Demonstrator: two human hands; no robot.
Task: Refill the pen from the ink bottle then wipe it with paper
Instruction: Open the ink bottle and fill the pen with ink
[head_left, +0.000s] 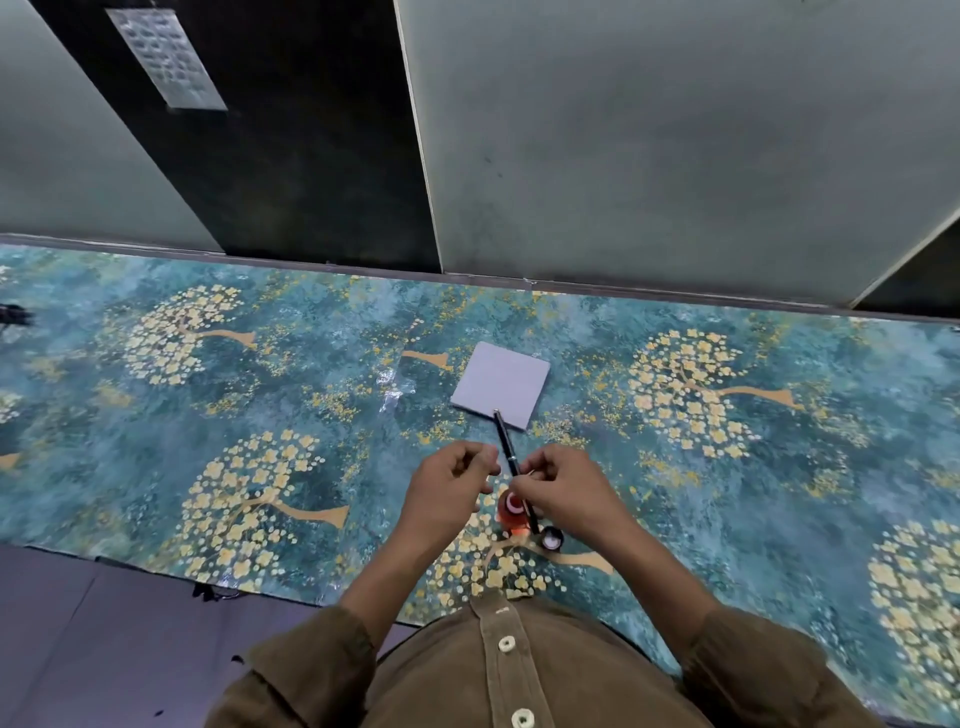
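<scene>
A slim black pen (505, 441) runs diagonally between my hands, its far end over the near corner of a white paper pad (501, 382). My right hand (569, 491) is pinched closed over the pen's middle. A thin pale sliver shows at its fingertips, too small to identify. My left hand (449, 480) hovers just left of the pen with fingers curled and nothing visible in them. Partly hidden below my hands, the small red ink bottle (511, 512) stands uncapped. Its black cap (551, 538) lies just right of it, inside facing up.
Everything sits on a table (260, 405) with a teal cloth printed with yellow trees. A grey wall with a dark panel (270, 156) rises behind the far edge. The table's near edge runs lower left, with floor (104, 649) beyond it.
</scene>
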